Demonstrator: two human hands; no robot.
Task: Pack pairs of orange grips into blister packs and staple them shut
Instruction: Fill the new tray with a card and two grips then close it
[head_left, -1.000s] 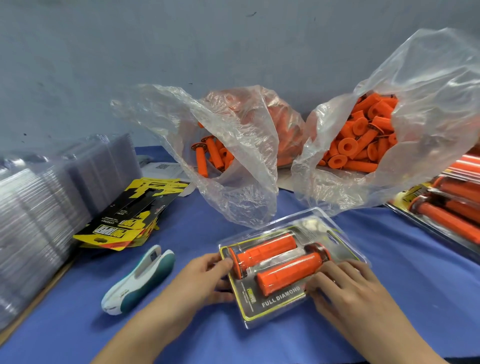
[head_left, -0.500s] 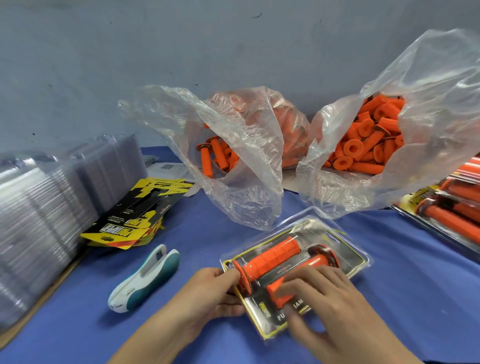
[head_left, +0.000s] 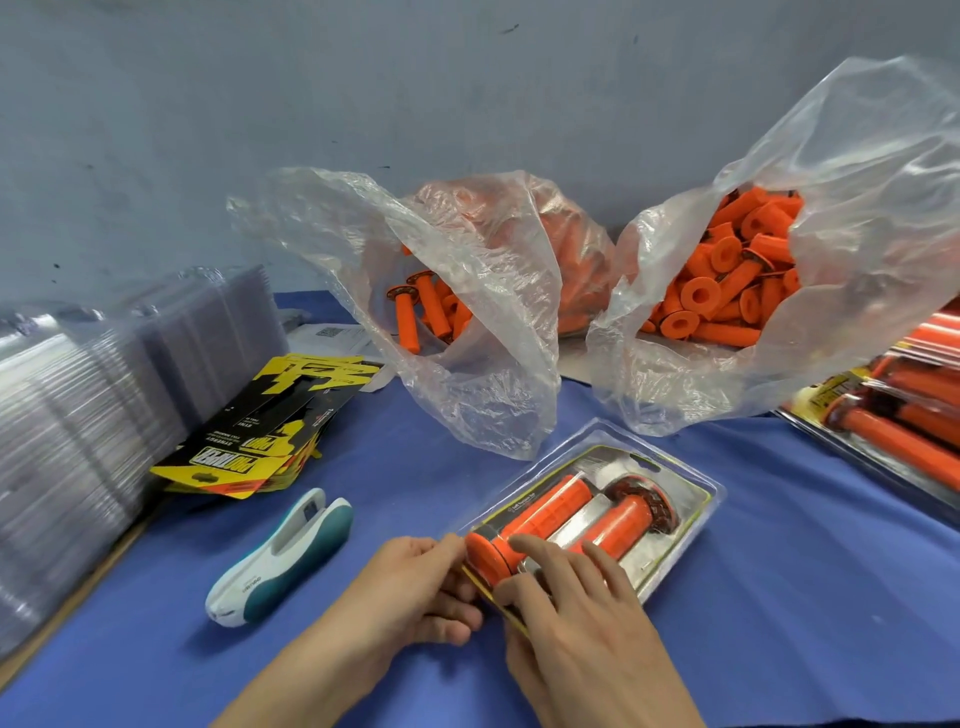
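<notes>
Head view: left hand (head_left: 415, 587) pinches near end of blister pack (head_left: 670, 499); right hand (head_left: 576, 623) presses top, fingers straight. Stapler (head_left: 283, 558) lies toward tabletop's (head_left: 779, 597) left edge, nearer left hand.

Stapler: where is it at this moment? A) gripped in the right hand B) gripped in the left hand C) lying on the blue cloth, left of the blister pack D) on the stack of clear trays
C: the stapler lies on the blue cloth with no hand on it, while the left hand and right hand are both at the near end of the blister pack.
</notes>
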